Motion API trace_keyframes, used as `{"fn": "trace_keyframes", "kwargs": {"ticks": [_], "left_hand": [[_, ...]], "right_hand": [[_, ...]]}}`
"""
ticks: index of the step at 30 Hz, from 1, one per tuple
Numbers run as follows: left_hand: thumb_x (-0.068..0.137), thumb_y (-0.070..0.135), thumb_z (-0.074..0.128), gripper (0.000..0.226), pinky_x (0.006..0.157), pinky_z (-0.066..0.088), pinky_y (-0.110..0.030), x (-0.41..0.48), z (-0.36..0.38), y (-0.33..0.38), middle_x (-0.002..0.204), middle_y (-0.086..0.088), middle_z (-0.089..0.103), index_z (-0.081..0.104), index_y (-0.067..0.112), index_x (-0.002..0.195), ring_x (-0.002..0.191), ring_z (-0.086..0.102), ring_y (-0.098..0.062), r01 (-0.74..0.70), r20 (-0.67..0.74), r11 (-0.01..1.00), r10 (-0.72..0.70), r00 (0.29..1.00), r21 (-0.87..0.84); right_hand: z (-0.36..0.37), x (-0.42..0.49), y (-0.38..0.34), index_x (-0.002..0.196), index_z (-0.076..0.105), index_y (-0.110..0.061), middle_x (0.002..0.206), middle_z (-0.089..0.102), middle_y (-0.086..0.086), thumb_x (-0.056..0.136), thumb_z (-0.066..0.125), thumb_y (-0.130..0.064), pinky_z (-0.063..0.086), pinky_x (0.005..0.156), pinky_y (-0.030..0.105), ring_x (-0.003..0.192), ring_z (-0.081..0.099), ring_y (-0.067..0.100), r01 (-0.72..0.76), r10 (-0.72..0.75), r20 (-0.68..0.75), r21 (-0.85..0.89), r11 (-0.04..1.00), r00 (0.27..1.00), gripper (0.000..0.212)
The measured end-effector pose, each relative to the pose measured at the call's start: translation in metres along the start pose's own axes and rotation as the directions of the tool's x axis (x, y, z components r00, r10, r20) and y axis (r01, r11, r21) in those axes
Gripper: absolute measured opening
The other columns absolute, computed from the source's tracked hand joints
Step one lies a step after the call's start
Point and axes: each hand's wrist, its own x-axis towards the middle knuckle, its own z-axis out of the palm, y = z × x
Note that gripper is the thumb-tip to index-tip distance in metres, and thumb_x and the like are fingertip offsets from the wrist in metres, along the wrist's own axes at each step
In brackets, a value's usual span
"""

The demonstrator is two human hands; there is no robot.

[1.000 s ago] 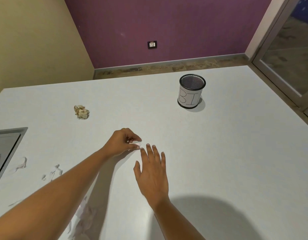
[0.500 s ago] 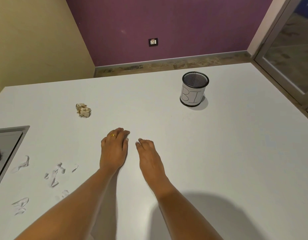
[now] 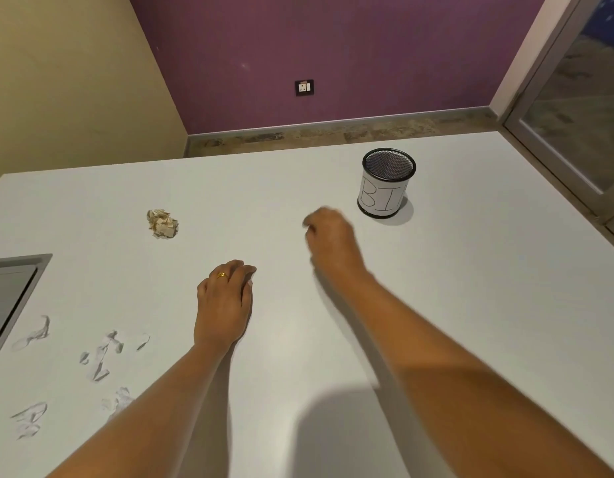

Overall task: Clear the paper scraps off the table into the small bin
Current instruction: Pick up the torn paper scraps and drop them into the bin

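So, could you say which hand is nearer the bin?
Right. The right hand is just left of the bin; the left hand rests on the table, farther left, nearer the person.

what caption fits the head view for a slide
Right hand curled near the mesh bin, left hand resting on the table; a paper ball and white scraps lie to its left.

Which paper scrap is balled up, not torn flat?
The tan crumpled paper ball, alone farther up the table; the white scraps near the left edge are thin torn strips.
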Motion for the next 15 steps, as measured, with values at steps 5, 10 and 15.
{"fn": "trace_keyframes", "kwargs": {"ticks": [5,10,15], "left_hand": [[0.089,0.023,0.033,0.034,0.094,0.035,-0.042,-0.001,0.001,0.0,0.122,-0.003,0.056,0.058,0.02,0.112,0.117,0.048,-0.025,-0.003,0.0,1.0,0.003,1.0,0.018],[0.089,0.021,0.034,0.033,0.093,0.035,-0.043,-0.001,0.0,0.002,0.121,-0.004,0.057,0.059,0.019,0.111,0.116,0.049,-0.026,-0.007,-0.01,1.0,0.007,1.0,0.011],[0.089,0.02,0.035,0.032,0.093,0.035,-0.043,0.0,-0.001,0.004,0.12,-0.004,0.058,0.059,0.018,0.11,0.115,0.05,-0.027,-0.007,-0.014,1.0,0.007,1.0,0.021]], "right_hand": [[-0.07,0.065,0.02,0.095,0.063,0.007,0.104,0.06,0.024,0.086,0.044,0.0,0.038,0.077,0.028,0.1,0.054,0.035,-0.166,0.162,-0.312,0.014,0.986,0.936,0.022],[-0.084,0.08,0.028,0.101,0.065,0.004,0.108,0.063,0.021,0.085,0.047,0.005,0.046,0.075,0.032,0.101,0.059,0.035,-0.306,0.246,-0.289,-0.183,0.934,0.925,0.025],[-0.082,0.081,0.033,0.09,0.066,0.001,0.088,0.063,0.019,0.087,0.045,-0.006,0.046,0.076,0.038,0.083,0.056,0.032,-0.246,0.194,-0.257,-0.184,0.952,0.947,0.022]]}}
